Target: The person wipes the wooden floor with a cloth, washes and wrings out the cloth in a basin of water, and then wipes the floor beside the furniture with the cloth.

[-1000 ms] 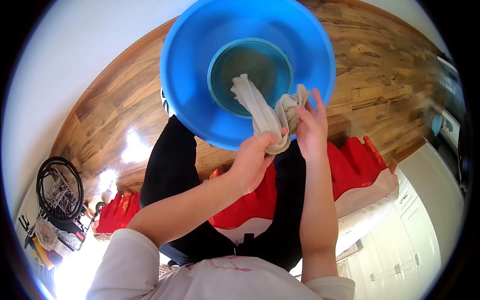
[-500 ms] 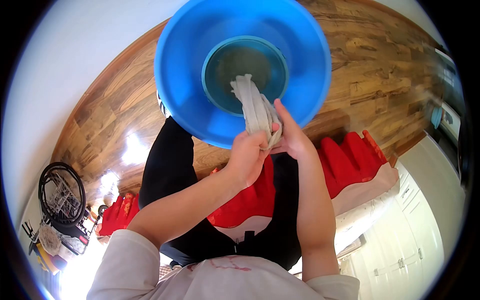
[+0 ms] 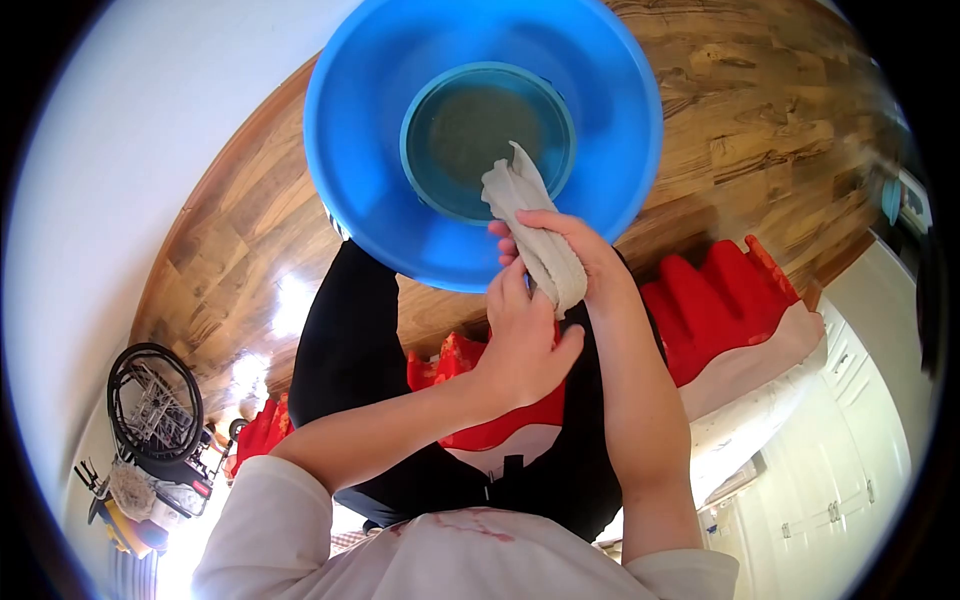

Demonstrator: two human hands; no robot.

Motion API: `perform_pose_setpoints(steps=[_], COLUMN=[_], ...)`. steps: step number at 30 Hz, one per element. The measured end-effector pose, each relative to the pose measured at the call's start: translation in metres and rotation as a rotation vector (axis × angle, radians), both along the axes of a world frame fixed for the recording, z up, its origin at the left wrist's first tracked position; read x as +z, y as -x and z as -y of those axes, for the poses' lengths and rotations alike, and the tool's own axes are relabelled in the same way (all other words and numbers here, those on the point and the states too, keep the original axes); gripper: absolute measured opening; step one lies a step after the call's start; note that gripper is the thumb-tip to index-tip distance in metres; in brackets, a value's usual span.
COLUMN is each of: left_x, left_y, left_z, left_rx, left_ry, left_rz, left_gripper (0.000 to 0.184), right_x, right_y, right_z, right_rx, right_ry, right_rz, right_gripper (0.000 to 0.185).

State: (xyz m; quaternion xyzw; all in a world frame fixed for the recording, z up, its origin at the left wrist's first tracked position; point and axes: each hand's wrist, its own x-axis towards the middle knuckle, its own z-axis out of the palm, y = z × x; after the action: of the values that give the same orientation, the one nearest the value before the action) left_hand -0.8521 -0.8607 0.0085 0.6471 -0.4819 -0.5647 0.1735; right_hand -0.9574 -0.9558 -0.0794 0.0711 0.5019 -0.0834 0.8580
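Observation:
A folded, pale grey cloth slants over the near rim of a small teal basin, its far end above the murky water inside. That basin sits within a large blue tub. My right hand is closed around the cloth, thumb on top and fingertips showing on its left side. Just below, my left hand has its thumb spread and its fingers reaching up to the cloth's lower left edge. Whether those fingertips press on the cloth is partly hidden.
The tub stands beyond my knees on a wood-patterned floor. Red fabric drapes a seat on the right. A wheelchair is at the left, white cabinets at the lower right.
The cloth has shifted from a bunched hold between both hands to a folded bundle in my right hand. My left hand has loosened and moved lower, thumb apart.

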Motion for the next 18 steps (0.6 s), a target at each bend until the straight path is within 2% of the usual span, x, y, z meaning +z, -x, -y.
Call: perform_pose_setpoints(steps=[4,7,9,11,14,15,18], left_x=[0.002,-0.004,-0.020,-0.042,-0.048,-0.045,-0.046], left_y=[-0.015,-0.036,-0.055,-0.079,-0.091,-0.090,-0.084], left_z=[0.002,0.017,0.043,0.067,0.076,0.075,0.078], left_rx=[-0.208,-0.112,0.062,-0.034,-0.170,-0.207,-0.296], left_ry=[0.200,0.338,0.253,0.239,0.248,0.180,0.255], left_rz=[0.097,0.102,0.115,0.134,0.122,0.104,0.156], left_gripper=[0.069,0.056,0.047,0.054,0.069,0.085,0.090], right_x=[-0.007,-0.010,0.000,0.004,0.014,0.019,0.043], right_y=[0.007,0.010,0.012,0.010,0.009,0.009,0.006], right_z=[0.000,0.000,0.003,0.006,0.012,0.015,0.021], right_rx=[-0.038,-0.091,-0.153,-0.166,-0.176,-0.178,-0.080], right_ry=[0.067,0.049,-0.055,-0.031,-0.005,-0.004,0.104], right_rz=[0.029,0.015,0.044,0.082,0.153,0.179,0.171], right_gripper=[0.038,0.037,0.037,0.039,0.043,0.044,0.049])
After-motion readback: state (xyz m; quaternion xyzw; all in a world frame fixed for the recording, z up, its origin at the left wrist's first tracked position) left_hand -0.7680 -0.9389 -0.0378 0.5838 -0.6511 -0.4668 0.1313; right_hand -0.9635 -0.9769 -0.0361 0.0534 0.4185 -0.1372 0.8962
